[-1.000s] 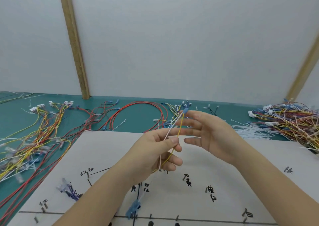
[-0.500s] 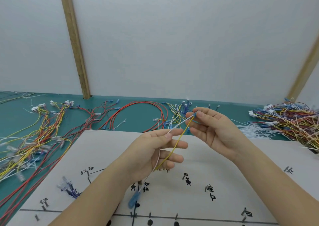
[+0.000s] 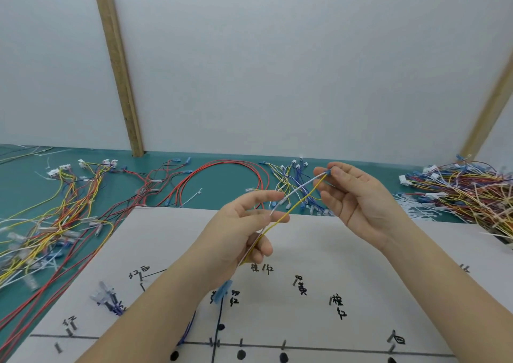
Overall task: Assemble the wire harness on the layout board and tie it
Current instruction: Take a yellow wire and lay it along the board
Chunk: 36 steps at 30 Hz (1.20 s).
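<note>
Wire pile (image 3: 50, 224): loose on the green table (image 3: 166, 176), far left. Board (image 3: 319, 251): white, hand-lettered, centre. Left hand (image 3: 238, 229): pinches yellow wire (image 3: 294, 210) and white wire (image 3: 298, 189) above the board. Right hand (image 3: 358, 196): fingertips pinch their blue terminal (image 3: 327, 172). Harness heap (image 3: 466, 193): far right.

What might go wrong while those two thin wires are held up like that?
The right hand pinches only the small blue terminal, so the yellow wire and white wire may slip free. The blue connector dangling below the left hand might snag the layout board pegs.
</note>
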Each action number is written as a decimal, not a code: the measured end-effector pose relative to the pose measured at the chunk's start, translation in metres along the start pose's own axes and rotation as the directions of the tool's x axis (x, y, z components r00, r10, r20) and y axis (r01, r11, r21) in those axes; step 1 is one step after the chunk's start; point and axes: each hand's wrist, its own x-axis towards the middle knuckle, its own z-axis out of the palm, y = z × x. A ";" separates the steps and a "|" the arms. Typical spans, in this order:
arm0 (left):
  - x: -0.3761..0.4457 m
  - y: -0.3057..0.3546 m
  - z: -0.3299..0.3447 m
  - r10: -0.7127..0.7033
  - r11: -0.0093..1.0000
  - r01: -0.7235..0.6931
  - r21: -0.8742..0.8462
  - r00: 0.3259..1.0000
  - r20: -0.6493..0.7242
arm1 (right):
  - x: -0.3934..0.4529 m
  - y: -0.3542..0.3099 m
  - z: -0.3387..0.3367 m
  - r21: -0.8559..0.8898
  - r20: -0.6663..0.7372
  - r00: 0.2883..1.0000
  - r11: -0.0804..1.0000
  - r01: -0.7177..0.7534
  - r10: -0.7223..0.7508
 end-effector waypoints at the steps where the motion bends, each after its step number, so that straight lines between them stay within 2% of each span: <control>1: -0.001 0.000 0.001 0.006 1.000 -0.005 0.025 1.000 -0.010 | 0.000 -0.001 0.000 0.014 0.008 1.000 1.000 0.014 -0.014; 5: -0.004 -0.002 0.004 0.038 0.978 -0.048 0.203 0.998 0.053 | 0.000 -0.001 -0.001 -0.014 -0.002 0.997 0.997 0.071 -0.071; 7: -0.004 -0.003 0.005 0.033 0.973 -0.053 0.226 0.995 0.093 | 0.001 0.001 -0.002 -0.049 -0.025 0.996 0.995 0.086 -0.087; 10: -0.004 -0.002 0.003 -0.021 0.994 0.012 0.106 0.996 0.083 | 0.002 0.000 -0.004 -0.079 -0.032 0.997 0.994 0.073 -0.075; 14: -0.004 0.000 -0.001 -0.097 0.992 0.105 -0.064 0.988 0.118 | 0.000 -0.001 -0.003 -0.106 0.030 0.999 0.993 0.048 -0.046; 22: -0.005 0.004 -0.002 -0.102 0.993 0.110 -0.042 0.983 0.152 | -0.002 0.001 0.004 -0.079 -0.047 0.996 0.995 0.068 -0.072; 29: -0.014 0.027 -0.005 -0.017 0.979 0.006 0.202 0.998 0.054 | -0.005 -0.002 0.018 -0.003 -0.064 0.995 0.997 0.081 -0.081; 32: -0.025 0.046 -0.015 0.011 0.979 -0.015 0.202 1.000 0.023 | -0.009 -0.007 0.030 0.016 0.020 0.995 0.995 0.095 -0.095; 36: -0.058 0.045 -0.030 0.040 0.976 -0.024 0.215 0.997 -0.072 | -0.011 0.006 0.051 -0.052 0.128 0.992 0.999 0.011 -0.004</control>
